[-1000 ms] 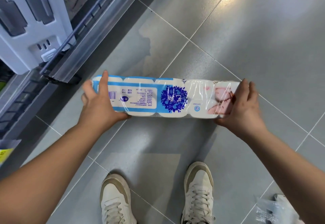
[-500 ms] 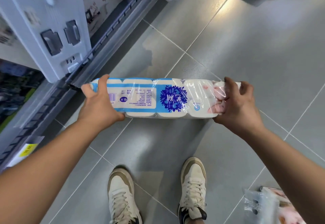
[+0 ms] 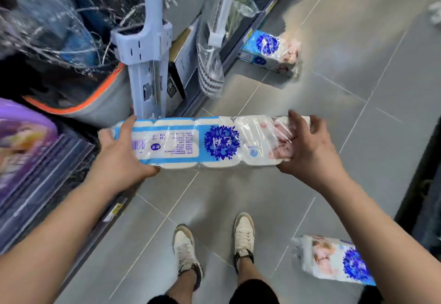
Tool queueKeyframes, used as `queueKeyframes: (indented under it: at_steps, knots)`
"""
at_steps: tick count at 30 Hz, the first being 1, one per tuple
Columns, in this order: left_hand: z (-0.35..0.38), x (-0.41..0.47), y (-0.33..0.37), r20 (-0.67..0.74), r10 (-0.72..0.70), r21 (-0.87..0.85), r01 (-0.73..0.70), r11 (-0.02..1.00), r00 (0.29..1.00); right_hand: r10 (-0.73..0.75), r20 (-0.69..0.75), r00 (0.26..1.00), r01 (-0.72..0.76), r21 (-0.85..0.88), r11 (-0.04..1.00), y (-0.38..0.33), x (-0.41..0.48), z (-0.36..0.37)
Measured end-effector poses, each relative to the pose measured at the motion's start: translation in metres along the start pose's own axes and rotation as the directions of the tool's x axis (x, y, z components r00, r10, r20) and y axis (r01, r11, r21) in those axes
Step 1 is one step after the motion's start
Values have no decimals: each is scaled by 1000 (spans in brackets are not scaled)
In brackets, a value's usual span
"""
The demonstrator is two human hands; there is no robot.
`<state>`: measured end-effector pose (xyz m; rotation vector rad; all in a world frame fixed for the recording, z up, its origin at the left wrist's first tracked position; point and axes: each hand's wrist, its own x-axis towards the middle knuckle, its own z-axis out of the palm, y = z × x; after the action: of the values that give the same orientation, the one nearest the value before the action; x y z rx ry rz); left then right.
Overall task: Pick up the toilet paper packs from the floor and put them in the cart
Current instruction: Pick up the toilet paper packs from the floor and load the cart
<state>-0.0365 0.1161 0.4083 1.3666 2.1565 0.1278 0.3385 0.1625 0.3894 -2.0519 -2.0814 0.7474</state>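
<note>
toilet paper pack (image 3: 198, 142), left hand (image 3: 121, 158), right hand (image 3: 307, 153) gripping

The held toilet paper pack (image 3: 195, 142) is wrapped in clear plastic film, glossy and creased, with highlights caught on the wrinkles. The same shiny film is seen on the pack by the shelf (image 3: 269, 52) and the pack at lower right (image 3: 334, 259). The floor tiles (image 3: 334, 117) are noted as grey, smooth, satin-sheened. The upright frame (image 3: 145, 48) is moulded in pale matt plastic. The shoes (image 3: 243, 234) are finished matt cream, with cloth laces.
</note>
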Motion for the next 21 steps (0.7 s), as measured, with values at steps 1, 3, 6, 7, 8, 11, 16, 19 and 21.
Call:
queueKeyframes:
  at_steps: [1,3,6,7,8,11,16,19,21]
  knots:
    - [-23,-13,11,-13,14,-15,-14,1000,1000,2,-14,1000,-2,6,1000,-12,-11,-26]
    - [-67,-40,34,-43,41,-47,-43,998,998,-7,-47,999,8,17,1000,-32,-31,-74]
    - [-123,-75,57,-104,119,-66,-126,990,987,-19,-85,996,22,33,999,-53,-61,-136]
    - [-141,-86,64,-127,140,-62,-149,987,982,-21,-90,996,25,37,999,-59,-71,-155]
    - [-157,-96,71,-157,157,-56,-167,984,975,-25,-99,995,30,50,998,-64,-80,-172]
    - [-197,-124,93,-217,203,-79,-225,971,955,-33,-144,989,48,101,994,-74,-104,-215]
    - [-233,-156,129,-294,359,-106,-404,909,886,-17,-220,975,42,108,993,-79,-124,-261]
    - [-242,-158,145,-311,372,-113,-423,899,875,-16,-267,964,47,110,993,-76,-132,-280]
    - [-245,-155,156,-316,404,-100,-454,885,858,-17,-300,954,50,102,994,-72,-135,-289]
